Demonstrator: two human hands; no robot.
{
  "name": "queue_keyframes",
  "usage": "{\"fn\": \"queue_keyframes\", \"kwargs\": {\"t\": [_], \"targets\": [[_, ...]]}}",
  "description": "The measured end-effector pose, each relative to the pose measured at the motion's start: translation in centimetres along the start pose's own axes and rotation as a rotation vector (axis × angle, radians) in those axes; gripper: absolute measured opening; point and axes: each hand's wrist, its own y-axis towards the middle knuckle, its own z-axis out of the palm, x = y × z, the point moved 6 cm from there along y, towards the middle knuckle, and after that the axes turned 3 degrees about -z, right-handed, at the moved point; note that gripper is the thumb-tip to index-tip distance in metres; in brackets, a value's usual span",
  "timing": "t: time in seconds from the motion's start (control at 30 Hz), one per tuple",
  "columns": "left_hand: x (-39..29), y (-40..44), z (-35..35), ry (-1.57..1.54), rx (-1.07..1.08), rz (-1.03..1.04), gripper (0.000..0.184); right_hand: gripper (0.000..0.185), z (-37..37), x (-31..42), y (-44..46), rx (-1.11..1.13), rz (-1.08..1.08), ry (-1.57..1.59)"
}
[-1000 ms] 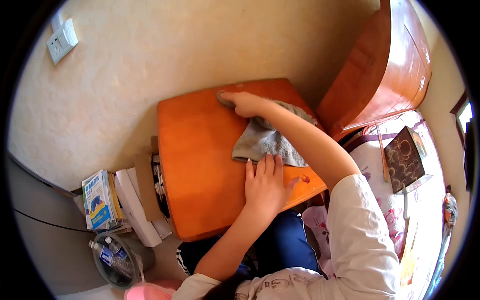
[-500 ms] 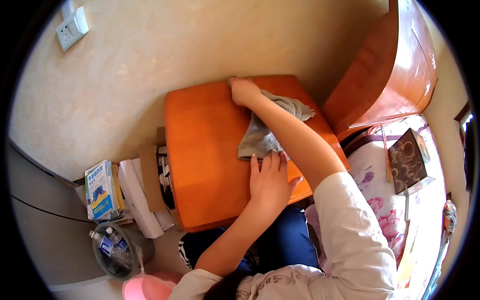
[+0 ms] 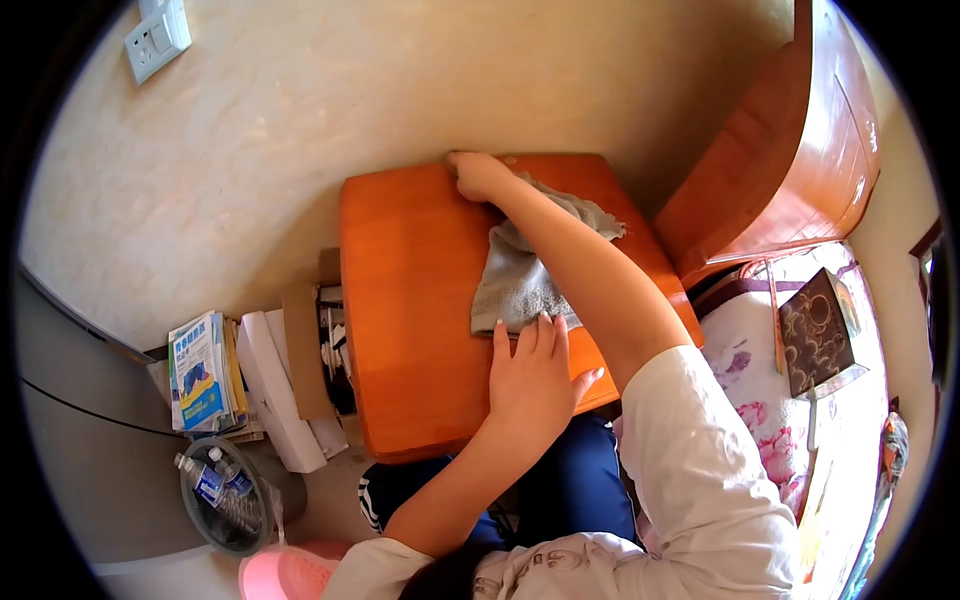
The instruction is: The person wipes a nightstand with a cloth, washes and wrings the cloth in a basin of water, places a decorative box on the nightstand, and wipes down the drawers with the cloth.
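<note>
A grey cloth (image 3: 515, 285) lies crumpled across the orange-brown wooden tabletop (image 3: 395, 330). My left hand (image 3: 532, 378) rests palm down near its front edge, fingers spread and fingertips touching the cloth. Further away, my right hand (image 3: 480, 177) is closed at the back edge of the tabletop, beyond the cloth. A small dark grey bit shows at its fingertips, too little to make out. My right forearm crosses over the cloth and hides part of it.
Left of the tabletop stand an open cardboard box (image 3: 305, 350), a long white box (image 3: 278, 395), books (image 3: 203, 375) and a bin with bottles (image 3: 225, 500). To the right are a curved wooden board (image 3: 775, 170), a floral-covered surface (image 3: 745, 370) and a patterned box (image 3: 815, 335).
My right hand has moved away from me to the tabletop's back edge. My left hand stays by the cloth's front edge. The camera view has shifted slightly.
</note>
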Motion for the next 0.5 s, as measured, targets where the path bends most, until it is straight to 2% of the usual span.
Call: {"fn": "queue_keyframes", "kwargs": {"t": [0.07,0.1,0.13,0.2,0.27,0.3,0.4,0.5], "targets": [[0.1,0.1,-0.2,0.034,-0.001,-0.007,0.063,0.048,0.7,3.2,-0.6,-0.055,-0.086,0.099],[0.3,0.1,-0.4,0.042,0.009,-0.014,0.062,0.053,0.4,5.8,-1.5,0.031,-0.156,0.086],[0.6,0.0,-0.6,0.053,0.022,-0.02,0.062,0.053,0.3,7.3,-2.0,-0.014,-0.257,0.133],[1.2,-0.2,-0.9,0.059,0.032,-0.028,0.062,0.049,-0.5,7.3,-1.8,0.103,-0.186,0.161],[1.8,-0.4,-1.3,0.045,0.013,-0.039,0.062,0.042,1.2,4.4,1.3,0.013,-0.048,0.017],[2.0,-0.6,-1.4,0.047,0.014,-0.04,0.062,0.035,0.7,4.4,1.0,-0.021,-0.046,0.018],[2.4,-0.5,-1.5,0.05,0.026,-0.051,0.061,0.036,1.4,5.3,1.5,-0.093,-0.027,-0.049],[2.5,-0.4,-1.8,0.066,0.081,-0.069,0.06,0.043,-0.3,9.3,-1.4,0.117,-0.17,0.037]]}}
